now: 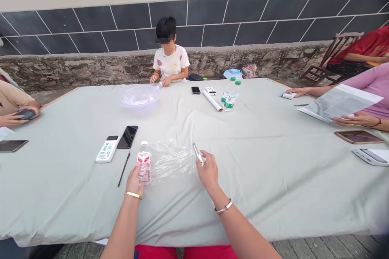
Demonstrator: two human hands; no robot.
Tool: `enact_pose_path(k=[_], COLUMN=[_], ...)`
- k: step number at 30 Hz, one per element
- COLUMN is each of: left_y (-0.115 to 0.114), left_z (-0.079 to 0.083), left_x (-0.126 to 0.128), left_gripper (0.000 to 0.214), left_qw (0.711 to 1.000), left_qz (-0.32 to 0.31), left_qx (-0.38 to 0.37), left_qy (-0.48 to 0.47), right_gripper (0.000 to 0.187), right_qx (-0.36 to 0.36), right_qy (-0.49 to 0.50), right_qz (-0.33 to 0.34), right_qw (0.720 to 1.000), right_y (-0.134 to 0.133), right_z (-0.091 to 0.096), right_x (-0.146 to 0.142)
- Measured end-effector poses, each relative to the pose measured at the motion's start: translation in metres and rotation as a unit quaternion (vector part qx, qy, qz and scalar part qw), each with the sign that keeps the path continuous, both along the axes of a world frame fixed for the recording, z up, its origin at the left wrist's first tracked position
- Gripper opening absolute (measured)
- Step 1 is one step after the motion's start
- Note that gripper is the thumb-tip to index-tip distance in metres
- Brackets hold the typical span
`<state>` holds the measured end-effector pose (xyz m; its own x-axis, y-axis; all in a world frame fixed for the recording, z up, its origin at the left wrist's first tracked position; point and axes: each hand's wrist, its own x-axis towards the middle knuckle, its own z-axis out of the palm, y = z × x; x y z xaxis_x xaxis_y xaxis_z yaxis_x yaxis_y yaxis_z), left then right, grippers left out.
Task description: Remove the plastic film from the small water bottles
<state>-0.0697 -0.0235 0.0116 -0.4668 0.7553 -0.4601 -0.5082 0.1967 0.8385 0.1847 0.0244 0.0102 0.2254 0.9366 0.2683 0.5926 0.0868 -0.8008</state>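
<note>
My left hand [134, 179] is closed around the lower part of a clear plastic bottle [144, 160] with a white cap and a red and white label. The bottle stands roughly upright near the front of the table. A sheet of clear plastic film [172, 161] lies crumpled between my hands, its left side touching the bottle. In my right hand [209, 170], thumb and fingers grip a slim white tool that looks like a utility knife [197, 153]. It points away from me at the film's right edge. Whether a blade is out cannot be made out.
Left of the bottle are a black phone [128, 137], a white power bank [107, 149] and a thin black stick [123, 170]. Farther back stand a purple basin [140, 105], a white roll [212, 101] and two green-capped bottles [231, 96]. Other people sit around the cloth-covered table [258, 162].
</note>
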Motion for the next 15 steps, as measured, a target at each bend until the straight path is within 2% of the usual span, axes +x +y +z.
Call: enact_pose_path(k=[2,3,5,7,9,12,15], left_y=[-0.002,-0.004,-0.006,-0.009,-0.013,-0.019,-0.020], left_z=[-0.002,-0.003,-0.004,-0.006,-0.008,-0.008,-0.003], left_x=[0.010,0.015,0.026,0.037,0.047,0.057,0.057], left_gripper=[0.037,0.040,0.045,0.050,0.056,0.059,0.058], left_qw=[0.999,0.999,0.997,0.994,0.988,0.975,0.974], left_qz=[0.021,0.029,0.028,0.015,-0.007,-0.063,-0.117], left_qx=[0.024,0.039,0.065,0.085,0.098,0.133,0.132], left_qy=[-0.002,0.004,0.030,0.064,0.116,0.167,0.142], right_gripper=[0.032,0.029,0.026,0.033,0.044,0.048,0.052], right_qx=[0.044,0.043,-0.012,-0.105,-0.171,-0.198,-0.229], right_qy=[0.010,0.030,0.094,0.163,0.212,0.281,0.374], right_qz=[0.034,0.070,0.165,0.257,0.321,0.358,0.378], right_qw=[0.998,0.996,0.982,0.947,0.907,0.868,0.815], right_y=[-0.005,-0.008,-0.011,-0.012,-0.011,-0.011,-0.014], right_z=[0.008,0.011,0.015,0.018,0.021,0.024,0.023], right_x=[-0.009,-0.017,-0.039,-0.062,-0.078,-0.084,-0.074])
